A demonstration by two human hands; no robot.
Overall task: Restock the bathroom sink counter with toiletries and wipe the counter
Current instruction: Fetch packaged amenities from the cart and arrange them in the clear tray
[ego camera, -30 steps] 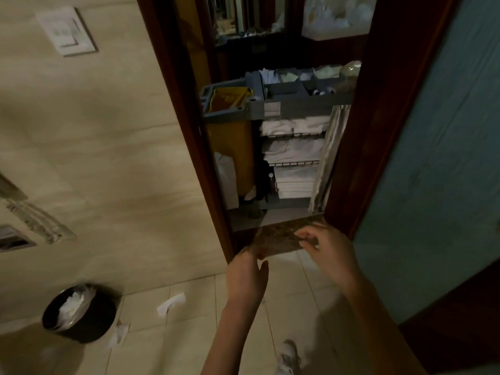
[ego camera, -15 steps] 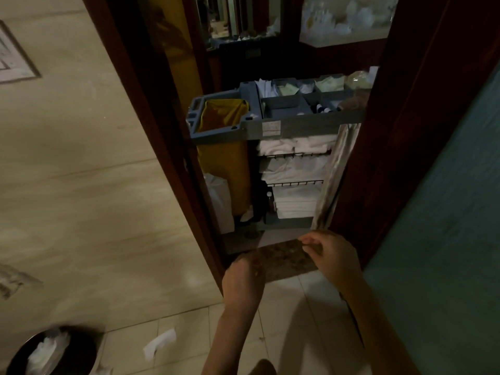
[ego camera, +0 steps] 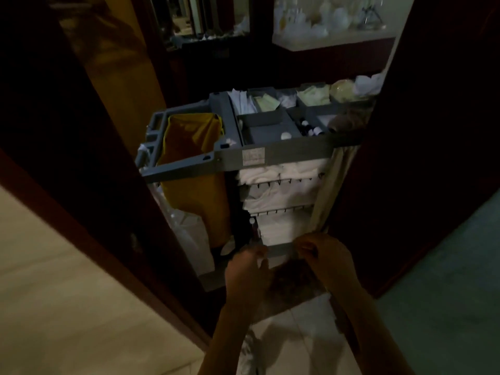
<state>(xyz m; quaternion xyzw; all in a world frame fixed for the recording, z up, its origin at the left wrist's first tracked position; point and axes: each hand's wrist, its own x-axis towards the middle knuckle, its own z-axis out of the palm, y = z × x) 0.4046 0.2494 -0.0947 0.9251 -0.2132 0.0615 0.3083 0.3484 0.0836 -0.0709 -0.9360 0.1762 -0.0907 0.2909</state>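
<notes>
- Left grip (ego camera: 247,273): fingers curled round the left top corner of a dark, mottled cloth (ego camera: 293,282).
- Right grip (ego camera: 328,262): fingers bent and pinching the right top corner of the cloth. The picture is dim and blurred, so how the thumb lies cannot be told.
- The cloth hangs between the two grips, above the pale floor (ego camera: 305,336), in front of the lowest shelf of a grey cart (ego camera: 284,155).
- The cart stands just beyond a dark wooden door frame (ego camera: 94,190).
- Its top tray is split into compartments: pale packets (ego camera: 266,102) at the back, small bottles (ego camera: 311,129) in a compartment toward the right.
- A yellow bag (ego camera: 194,169) hangs open in the cart's left end.
- Folded white towels (ego camera: 281,171) fill the wire shelves under the tray.
- A light drape (ego camera: 330,190) hangs down the cart's right side, its lower end just above the right grip.
- Behind the cart, a pale ledge (ego camera: 332,43) carries white things too blurred to name.
</notes>
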